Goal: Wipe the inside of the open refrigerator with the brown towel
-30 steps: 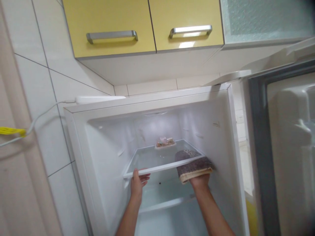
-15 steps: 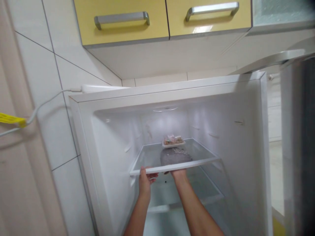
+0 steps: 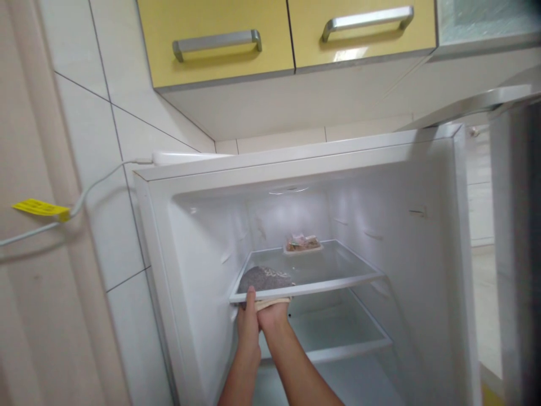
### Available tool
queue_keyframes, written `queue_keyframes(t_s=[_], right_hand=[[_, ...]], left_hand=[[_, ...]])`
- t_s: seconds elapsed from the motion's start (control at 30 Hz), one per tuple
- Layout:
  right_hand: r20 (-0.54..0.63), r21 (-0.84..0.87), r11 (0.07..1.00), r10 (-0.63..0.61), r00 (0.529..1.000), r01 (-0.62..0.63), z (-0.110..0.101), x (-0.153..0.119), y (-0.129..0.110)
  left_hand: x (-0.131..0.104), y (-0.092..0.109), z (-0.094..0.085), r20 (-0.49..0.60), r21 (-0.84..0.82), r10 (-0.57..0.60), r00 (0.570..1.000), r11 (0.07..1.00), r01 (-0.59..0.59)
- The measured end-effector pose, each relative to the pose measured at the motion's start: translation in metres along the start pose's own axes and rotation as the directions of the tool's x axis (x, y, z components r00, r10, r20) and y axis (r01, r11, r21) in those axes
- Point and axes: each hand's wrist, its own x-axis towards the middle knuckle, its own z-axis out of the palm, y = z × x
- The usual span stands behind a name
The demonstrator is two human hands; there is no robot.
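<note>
Two bare hands meet at the left front corner of the upper shelf. The left hand has its thumb up against the front edge; its other fingers are mostly hidden, so I cannot tell how closed they are. The right hand reaches into one grey cloth with a cream hem, under the shelf and seen through it; whether those fingers are spread or curled cannot be told. The cloth should be light, soft and hard to damage, best worn like a mitt or held by its hem. The shelf looks stiff and slick, perhaps breakable, safest held by its rim. Counted from it: one lower shelf beneath, one small pack on its back part, two cupboard handles above.
</note>
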Motion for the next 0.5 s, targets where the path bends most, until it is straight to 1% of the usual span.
queue_keyframes(t_s=[0.1, 0.17, 0.23, 0.3, 0.4, 0.47, 0.5], right_hand=[[-0.039, 0.058, 0.998, 0.018, 0.999, -0.016, -0.017, -0.014, -0.025], [-0.047, 0.060, 0.998, 0.031, 0.998, -0.028, -0.039, -0.025, -0.047], [-0.036, 0.017, 0.999, 0.030, 0.999, -0.029, -0.070, -0.037, -0.072], [-0.040, -0.067, 0.998, 0.004, 0.999, -0.006, -0.106, -0.047, -0.099], [-0.065, -0.239, 0.968, -0.098, 0.993, 0.080, -0.156, -0.059, -0.136], [-0.072, -0.303, 0.945, -0.149, 0.986, 0.120, -0.177, -0.064, -0.153], [-0.076, -0.330, 0.935, -0.166, 0.983, 0.133, -0.184, -0.066, -0.159]], left_hand=[[-0.011, 0.011, -0.003, -0.003, 0.024, -0.101, 0.995, 0.995, 0.101], [-0.015, 0.016, -0.006, 0.010, 0.051, -0.133, 0.991, 0.990, 0.132], [-0.017, 0.020, -0.010, 0.021, 0.071, -0.150, 0.988, 0.986, 0.148], [-0.017, 0.021, -0.012, 0.035, 0.098, -0.161, 0.986, 0.983, 0.157], [-0.016, 0.021, -0.011, 0.069, 0.114, -0.177, 0.982, 0.979, 0.169], [-0.016, 0.020, -0.009, 0.084, 0.107, -0.204, 0.975, 0.975, 0.194], [-0.016, 0.019, -0.008, 0.087, 0.100, -0.214, 0.973, 0.974, 0.205]])
